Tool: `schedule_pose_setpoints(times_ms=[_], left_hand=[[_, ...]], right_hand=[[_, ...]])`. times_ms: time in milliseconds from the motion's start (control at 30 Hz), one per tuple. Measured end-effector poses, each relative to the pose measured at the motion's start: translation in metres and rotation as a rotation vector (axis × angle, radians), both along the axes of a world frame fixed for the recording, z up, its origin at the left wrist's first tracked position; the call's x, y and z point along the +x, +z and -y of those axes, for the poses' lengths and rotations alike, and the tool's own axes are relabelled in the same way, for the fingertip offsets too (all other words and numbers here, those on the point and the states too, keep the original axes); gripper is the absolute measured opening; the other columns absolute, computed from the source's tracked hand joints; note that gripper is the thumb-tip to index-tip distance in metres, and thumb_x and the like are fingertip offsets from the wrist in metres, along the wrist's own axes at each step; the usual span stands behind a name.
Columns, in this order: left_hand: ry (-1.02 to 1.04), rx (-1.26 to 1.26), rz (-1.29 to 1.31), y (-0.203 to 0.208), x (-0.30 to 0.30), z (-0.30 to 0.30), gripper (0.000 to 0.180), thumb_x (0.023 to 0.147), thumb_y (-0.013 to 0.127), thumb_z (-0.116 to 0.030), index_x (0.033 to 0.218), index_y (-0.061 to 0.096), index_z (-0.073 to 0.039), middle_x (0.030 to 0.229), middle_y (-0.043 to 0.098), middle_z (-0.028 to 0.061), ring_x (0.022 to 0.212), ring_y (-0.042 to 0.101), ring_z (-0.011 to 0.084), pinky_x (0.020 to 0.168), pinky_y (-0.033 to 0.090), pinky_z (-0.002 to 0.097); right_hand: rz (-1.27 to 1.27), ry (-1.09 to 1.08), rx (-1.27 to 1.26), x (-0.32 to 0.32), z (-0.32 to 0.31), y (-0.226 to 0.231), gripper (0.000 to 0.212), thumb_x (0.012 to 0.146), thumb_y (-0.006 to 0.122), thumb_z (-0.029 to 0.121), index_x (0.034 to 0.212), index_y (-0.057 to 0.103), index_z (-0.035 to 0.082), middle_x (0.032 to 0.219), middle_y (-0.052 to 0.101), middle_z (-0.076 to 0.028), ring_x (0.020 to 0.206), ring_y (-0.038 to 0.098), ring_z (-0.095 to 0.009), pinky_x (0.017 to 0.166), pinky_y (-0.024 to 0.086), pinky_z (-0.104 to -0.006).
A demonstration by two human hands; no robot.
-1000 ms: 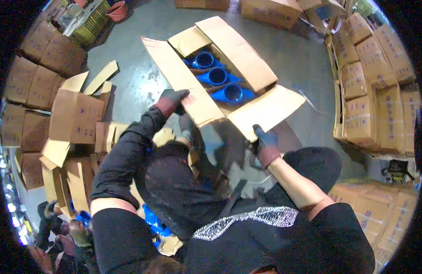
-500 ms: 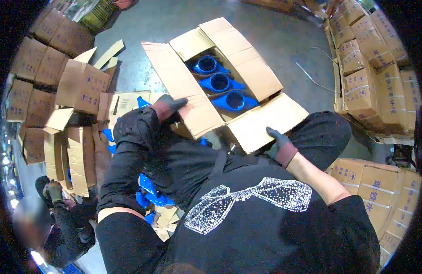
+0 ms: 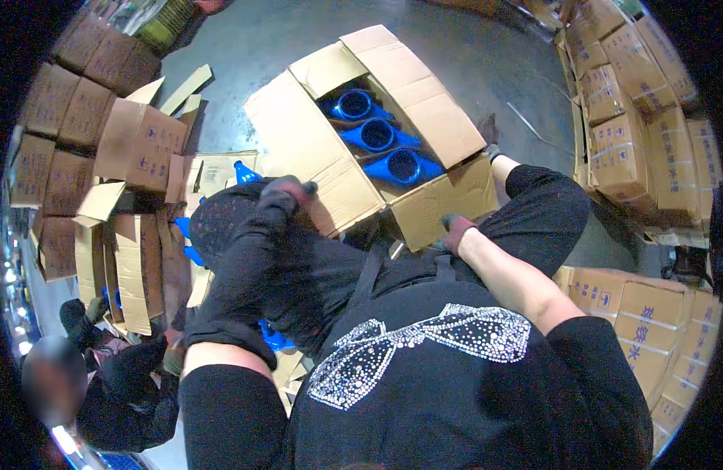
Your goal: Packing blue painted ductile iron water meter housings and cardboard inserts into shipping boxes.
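Note:
An opened cardboard box (image 3: pixel 330 184) sits in front of my lap with its flaps folded outward. Inside, several blue valve bodies (image 3: pixel 403 168) with round dark openings stand in a row, with cardboard between them. My left hand (image 3: pixel 289 193), in a dark glove, is closed on the near edge of the left flap. Gloved in grey and dark red, my right hand (image 3: pixel 456 233) grips the lower edge of the near flap, its fingers partly hidden beneath.
Stacked cartons (image 3: pixel 72 117) rise at the left, and strapped cartons (image 3: pixel 621 157) at the right. More cartons (image 3: pixel 651 313) stand at the near right. A co-worker (image 3: pixel 130 392) sits at lower left beside an open carton (image 3: pixel 138 270). Blue parts (image 3: pixel 275 337) lie by my left leg.
The near flap has tilted downward, and my right hand has moved left and nearer with it. My left hand has shifted slightly nearer along its flap. The co-worker's arms have moved.

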State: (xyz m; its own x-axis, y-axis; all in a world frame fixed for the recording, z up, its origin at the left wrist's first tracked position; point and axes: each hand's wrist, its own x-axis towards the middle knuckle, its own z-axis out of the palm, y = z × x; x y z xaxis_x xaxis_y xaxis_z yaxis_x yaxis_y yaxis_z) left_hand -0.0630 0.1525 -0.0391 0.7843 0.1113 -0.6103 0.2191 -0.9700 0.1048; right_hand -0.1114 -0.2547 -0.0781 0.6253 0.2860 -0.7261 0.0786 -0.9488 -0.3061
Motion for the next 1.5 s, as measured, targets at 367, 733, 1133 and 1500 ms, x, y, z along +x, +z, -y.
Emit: schedule_pose_setpoints(times_ms=[367,733,1133,1500], left_hand=[[0.893,-0.946,0.228,-0.105,0.002,0.180,0.083,0.076,0.070,-0.038,0.131,0.021,-0.001,0.115,0.051,0.0169,0.093,0.057,0.0265,0.071,0.052,0.0376],[0.669,-1.075,0.179,-0.096,0.016,0.169,0.059,0.071,0.067,-0.012,0.116,0.033,0.003,0.093,0.058,0.0152,0.078,0.061,0.0242,0.063,0.053,0.0352],[0.785,-0.957,0.208,-0.062,0.006,0.171,0.057,0.066,0.061,-0.012,0.116,0.041,0.005,0.104,0.058,0.0217,0.090,0.061,0.0291,0.074,0.050,0.0368],[0.625,-0.938,0.045,-0.096,0.009,0.148,0.055,0.063,0.064,-0.011,0.112,0.044,0.005,0.096,0.061,0.0188,0.090,0.062,0.0294,0.080,0.049,0.0358]], right_hand=[[-0.131,0.546,0.517,0.015,-0.047,-0.040,0.021,0.084,0.055,0.023,0.097,0.063,0.010,0.102,0.063,-0.012,0.087,0.060,-0.030,0.076,0.048,-0.0370],[0.904,0.255,-0.007,0.145,-0.049,0.091,0.072,0.066,0.070,0.024,0.130,0.042,0.008,0.131,0.044,-0.016,0.125,0.037,-0.031,0.105,0.026,-0.0437],[0.761,-0.208,-0.292,0.269,0.125,0.087,0.053,0.085,0.046,0.026,0.135,0.037,0.011,0.124,0.050,-0.020,0.110,0.052,-0.037,0.090,0.043,-0.0446],[-0.376,-0.832,0.796,0.244,0.088,-0.035,0.056,0.088,0.050,0.048,0.127,0.047,0.008,0.125,0.052,-0.011,0.109,0.052,-0.024,0.093,0.042,-0.0369]])
